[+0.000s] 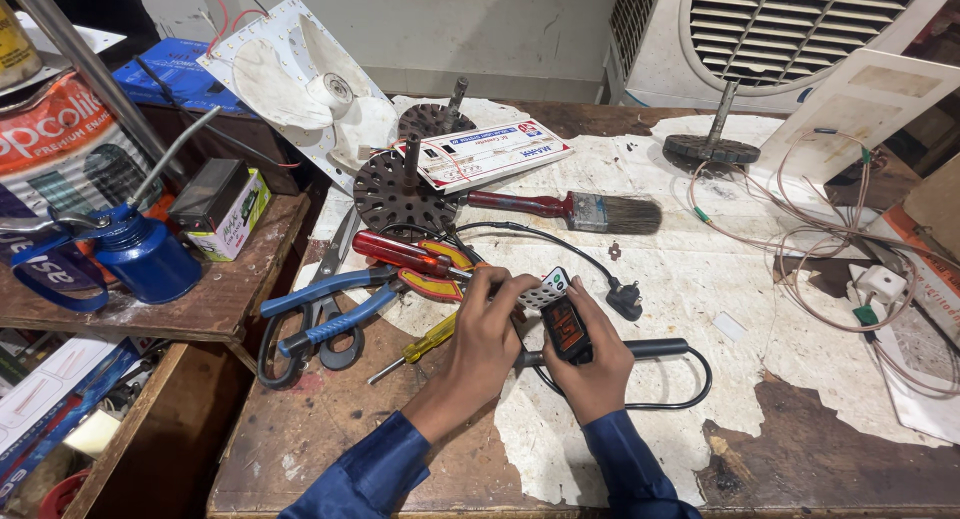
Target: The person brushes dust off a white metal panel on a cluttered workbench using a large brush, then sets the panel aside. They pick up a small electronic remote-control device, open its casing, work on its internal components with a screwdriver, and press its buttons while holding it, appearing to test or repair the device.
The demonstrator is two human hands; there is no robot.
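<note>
Two hands on bench; right hand (598, 364) fingers curled tight around black meter (566, 329); left hand (487, 331) fingertips pinching white remote (545, 287), at 11 o'clock from meter.

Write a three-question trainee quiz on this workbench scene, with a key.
1. True or false: the right hand holds a small black device with an orange face.
2. What lies just beyond the red-handled screwdriver: A) a hammer, B) a paintbrush, C) a saw?
3. Fill in: the blue oil can stands on the ____ side shelf.

Key: 1 true; 2 B; 3 wooden. The left hand rests by a white perforated part.
</note>
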